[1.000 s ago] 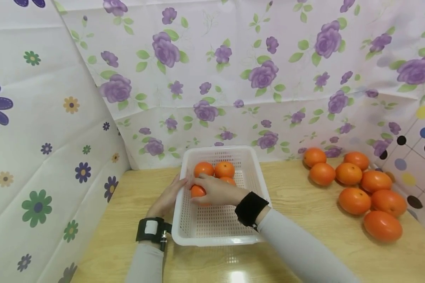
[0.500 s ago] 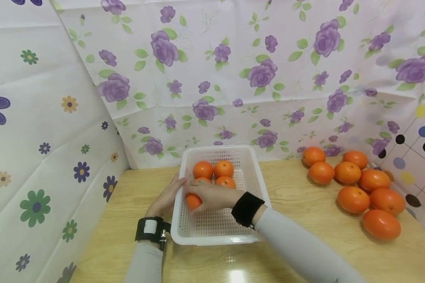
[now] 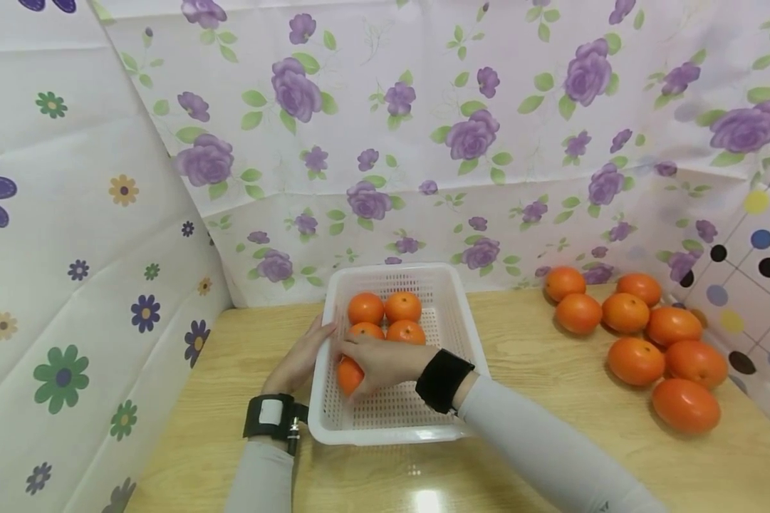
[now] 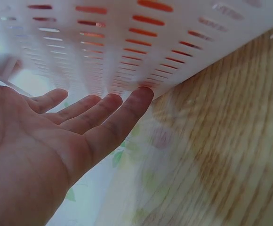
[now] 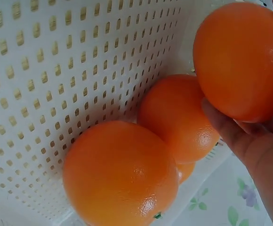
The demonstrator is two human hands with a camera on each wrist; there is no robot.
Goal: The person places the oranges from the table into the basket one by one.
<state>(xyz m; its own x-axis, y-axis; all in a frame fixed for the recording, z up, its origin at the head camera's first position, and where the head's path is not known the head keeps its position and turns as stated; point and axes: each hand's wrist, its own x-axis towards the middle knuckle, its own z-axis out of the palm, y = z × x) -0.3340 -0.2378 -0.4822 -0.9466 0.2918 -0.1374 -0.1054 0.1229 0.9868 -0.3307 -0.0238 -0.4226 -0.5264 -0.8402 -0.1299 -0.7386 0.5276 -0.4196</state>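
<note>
In the head view, a white plastic basket [image 3: 397, 436] with perforated walls stands on the table. Several oranges [image 3: 403, 306] sit grouped at its back left. My right hand [image 3: 387, 362] reaches inside and grips another orange [image 3: 348, 375] near the left wall. The right wrist view shows fingers curled round that orange [image 5: 240, 61], just above the others [image 5: 120, 174]. My left hand [image 3: 300, 358] is at the basket's left side. In the left wrist view its fingers [image 4: 120, 117] lie nearly straight, tips against the outer wall [image 4: 113, 61].
Several more oranges [image 3: 637, 361] lie in a loose group on the right of the wooden table [image 3: 526, 349]. Flower-patterned sheets [image 3: 372, 142] hang behind and at the left; a dotted sheet [image 3: 763, 285] borders the right.
My right hand has shifted toward the near side of the basket with the orange, uncovering more of the oranges behind it. My left hand stays at the basket's side.
</note>
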